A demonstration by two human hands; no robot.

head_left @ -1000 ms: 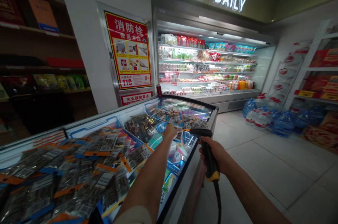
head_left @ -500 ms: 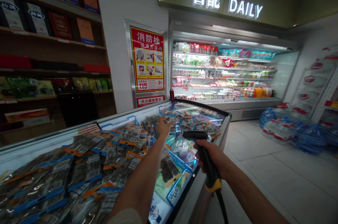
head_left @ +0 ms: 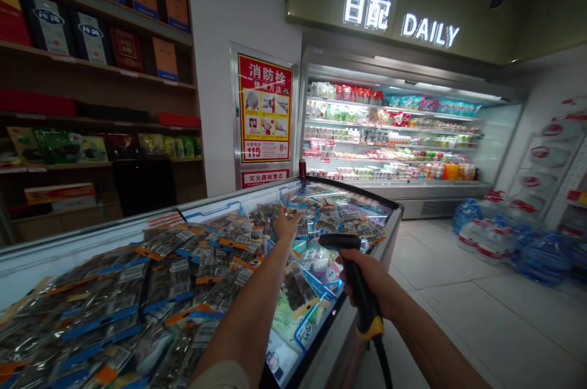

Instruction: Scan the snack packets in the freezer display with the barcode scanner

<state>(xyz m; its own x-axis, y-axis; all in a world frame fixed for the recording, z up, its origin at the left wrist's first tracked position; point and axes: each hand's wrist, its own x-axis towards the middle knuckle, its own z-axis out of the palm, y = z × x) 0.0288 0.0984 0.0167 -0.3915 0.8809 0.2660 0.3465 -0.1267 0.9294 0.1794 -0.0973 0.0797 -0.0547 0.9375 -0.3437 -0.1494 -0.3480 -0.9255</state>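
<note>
My right hand [head_left: 367, 273] is wrapped round the grip of a black and yellow barcode scanner [head_left: 358, 279], its head turned left over the freezer's right edge and its cord hanging down. My left arm stretches forward across the chest freezer [head_left: 389, 230]. At its far end my left hand [head_left: 287, 225] is over the clear-wrapped packets [head_left: 328, 218] with blue and orange edges, thumb apart from the fingers. Nothing shows in that hand, though its fingertips are small and partly hidden. More such packets [head_left: 169, 279] are heaped at the near left.
Shelves with boxes [head_left: 128, 49] stand at the left, beside a red fire-hydrant notice [head_left: 265, 109]. A lit chiller [head_left: 389, 193] stands at the back. Large water bottles [head_left: 543, 257] are on the tiled floor [head_left: 449, 315] at the right.
The view has tilted up slightly and turned a little left, so the surroundings sit lower and further right. Both hands keep nearly the same pose, the scanner still in my right hand.
</note>
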